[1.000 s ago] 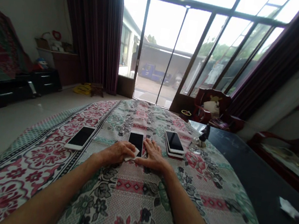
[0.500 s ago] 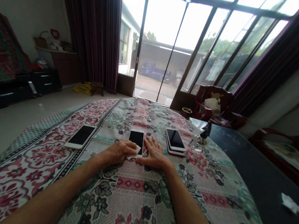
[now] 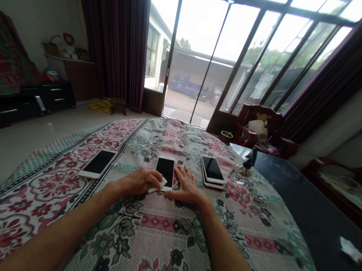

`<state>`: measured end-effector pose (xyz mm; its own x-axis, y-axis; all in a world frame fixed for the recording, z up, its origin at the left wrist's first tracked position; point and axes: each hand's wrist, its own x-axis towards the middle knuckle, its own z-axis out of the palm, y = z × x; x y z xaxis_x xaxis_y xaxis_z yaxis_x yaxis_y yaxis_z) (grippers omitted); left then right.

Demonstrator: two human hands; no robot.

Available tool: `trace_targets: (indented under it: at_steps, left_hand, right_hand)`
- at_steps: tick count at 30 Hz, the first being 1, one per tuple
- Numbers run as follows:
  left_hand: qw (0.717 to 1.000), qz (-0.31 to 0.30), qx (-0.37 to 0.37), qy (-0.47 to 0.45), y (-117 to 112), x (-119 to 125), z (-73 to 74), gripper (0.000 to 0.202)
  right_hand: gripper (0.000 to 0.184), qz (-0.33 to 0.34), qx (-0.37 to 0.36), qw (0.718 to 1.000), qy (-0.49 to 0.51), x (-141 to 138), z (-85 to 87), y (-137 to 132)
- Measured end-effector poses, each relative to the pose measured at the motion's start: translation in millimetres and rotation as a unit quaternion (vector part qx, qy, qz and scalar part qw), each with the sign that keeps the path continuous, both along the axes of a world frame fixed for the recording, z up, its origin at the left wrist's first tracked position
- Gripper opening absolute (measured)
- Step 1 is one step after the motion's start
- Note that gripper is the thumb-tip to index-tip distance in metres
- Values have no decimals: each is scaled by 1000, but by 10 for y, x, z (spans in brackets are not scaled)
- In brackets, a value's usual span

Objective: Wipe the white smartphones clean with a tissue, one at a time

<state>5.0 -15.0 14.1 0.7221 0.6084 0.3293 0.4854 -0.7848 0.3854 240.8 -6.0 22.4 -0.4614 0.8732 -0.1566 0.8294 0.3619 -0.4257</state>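
My left hand presses a folded white tissue onto the lower end of a black-screened smartphone with a white body. The tissue is partly hidden under my fingers. My right hand lies flat with spread fingers, its fingertips against the phone's right edge. To the left, a white smartphone lies alone on the floral cloth. To the right is a stack of phones, with a red-edged one underneath. Neither hand touches these.
A dark glass tabletop adjoins the cloth on the right, with a crumpled white tissue and a small figurine on it. A red wooden armchair stands beyond. Tiled floor lies to the left; glass doors lie ahead.
My left hand has slid slightly left with the tissue across the phone's lower end. My right hand stays against the phone, and the view has levelled a little.
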Motion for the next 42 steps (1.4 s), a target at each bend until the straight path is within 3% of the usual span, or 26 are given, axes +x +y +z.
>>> trace_targets:
  at_steps: [7, 15, 24, 29, 33, 37, 42]
  left_hand:
    - [999, 30, -10, 10, -39, -56, 68, 27]
    - [1000, -27, 9, 9, -59, 51, 35, 31]
    - [994, 57, 11, -94, 134, -158, -102, 28]
    - [993, 79, 18, -91, 184, -143, -176, 28]
    - [985, 135, 19, -106, 365, -83, -250, 31]
    - [974, 202, 11, -102, 585, 13, -237, 34]
    - [967, 236, 21, -97, 801, 139, -163, 32]
  right_hand:
    - [118, 1, -3, 1000, 5, 7, -11, 4]
    - [110, -4, -7, 1000, 0, -14, 20, -17]
    - [109, -5, 1, 1000, 5, -18, 3, -18]
    - [110, -12, 1, 1000, -1, -30, 18, -26]
    - [108, -12, -5, 1000, -1, -30, 29, -29]
    - [109, -6, -5, 1000, 0, -25, 18, -16]
    - [107, -7, 0, 1000, 1, -24, -5, 1]
